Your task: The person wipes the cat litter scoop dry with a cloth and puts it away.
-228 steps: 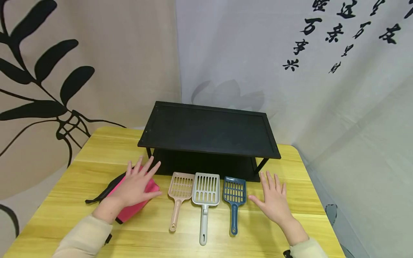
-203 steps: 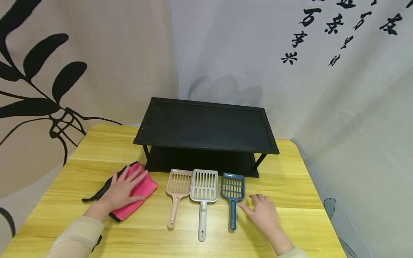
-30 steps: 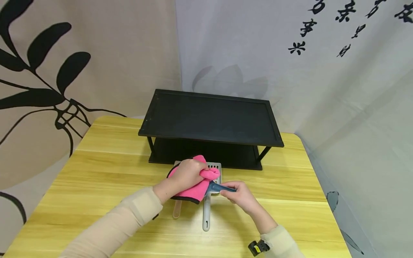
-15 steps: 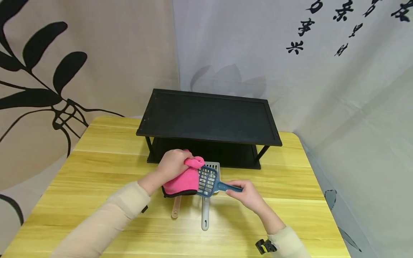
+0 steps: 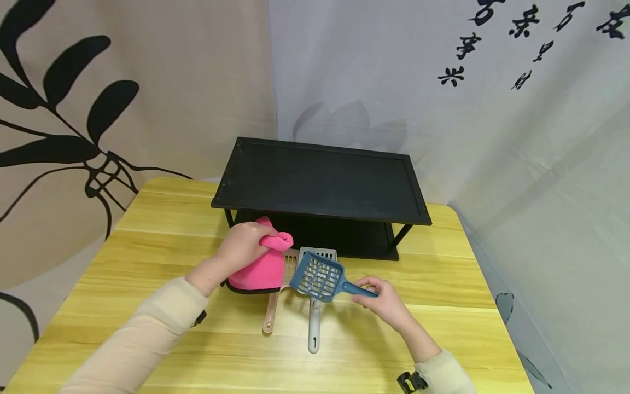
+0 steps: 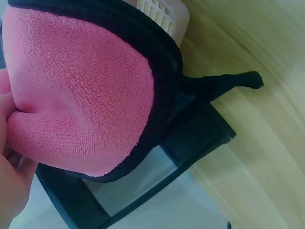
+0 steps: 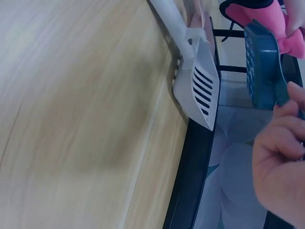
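Note:
My left hand [image 5: 244, 247] grips a bunched pink cloth [image 5: 258, 272] with a black border; in the left wrist view the cloth [image 6: 86, 90] fills much of the picture. By its handle, my right hand [image 5: 381, 300] holds a blue slotted litter scoop [image 5: 320, 276], raised above the table with its head pointing left. Cloth and blue scoop are slightly apart. Under the blue scoop a light grey litter scoop [image 5: 314, 328] lies on the table, its head partly covered. Left of it lies a beige-pink litter scoop [image 5: 270, 314], its head partly hidden by the cloth.
Behind the scoops stands a black two-tier rack [image 5: 320, 180], close to the scoop heads. The wooden table [image 5: 162, 246] extends to both sides and in front. Patterned curtains [image 5: 369, 71] hang behind and on the right.
Earlier the cloth and blue scoop lay on the table and both hands were spread. Over the last second the cloth moved left off the scoop's head, uncovering it; the right hand shifted slightly right.

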Available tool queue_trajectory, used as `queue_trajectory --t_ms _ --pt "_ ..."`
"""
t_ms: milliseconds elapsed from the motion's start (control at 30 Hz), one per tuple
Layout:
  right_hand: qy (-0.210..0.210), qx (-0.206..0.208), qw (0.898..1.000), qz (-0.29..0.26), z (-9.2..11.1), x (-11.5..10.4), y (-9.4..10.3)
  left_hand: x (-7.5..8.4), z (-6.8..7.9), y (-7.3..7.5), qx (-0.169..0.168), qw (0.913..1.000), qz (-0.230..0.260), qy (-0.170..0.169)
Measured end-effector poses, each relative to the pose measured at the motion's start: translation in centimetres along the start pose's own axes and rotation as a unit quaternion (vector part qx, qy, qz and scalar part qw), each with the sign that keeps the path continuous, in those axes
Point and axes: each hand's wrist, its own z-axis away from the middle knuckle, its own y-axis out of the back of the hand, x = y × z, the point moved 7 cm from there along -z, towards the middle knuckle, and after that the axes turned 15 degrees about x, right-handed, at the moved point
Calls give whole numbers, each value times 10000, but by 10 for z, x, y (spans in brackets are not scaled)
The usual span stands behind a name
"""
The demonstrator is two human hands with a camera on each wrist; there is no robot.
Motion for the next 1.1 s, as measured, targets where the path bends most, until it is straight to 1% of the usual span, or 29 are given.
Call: queue_trajectory --t_ms 200,267,333,467,567,700,767,833,933,1100 --pt "97 86 9997 224 -1 -2 0 -3 2 0 -72 10000 26 49" --pt "91 151 9994 303 -2 -3 -1 -2 1 1 -68 10000 13 66" --pt "33 234 9992 326 -3 -4 -1 3 1 2 -44 10000 25 56" --pt "-213 394 9980 437 -5 -4 -6 22 2 0 -9 9997 205 -110" --pt "-447 376 9976 369 -5 -6 -13 41 5 -5 -38 9988 391 -290" --pt "-643 215 9977 60 -6 -9 -22 65 11 -13 -89 9960 511 -727" --pt "-661 122 9977 -81 -7 -12 -25 72 13 -17 -69 9945 490 -920" --pt "-686 7 9974 -203 -6 -14 -28 75 15 -18 -11 9942 439 -979" --pt "-678 -126 9970 -339 -4 -17 -28 72 15 -20 71 9954 428 -853" --pt "-652 -173 9967 -454 -2 -21 -25 68 12 -17 141 9951 474 -853"
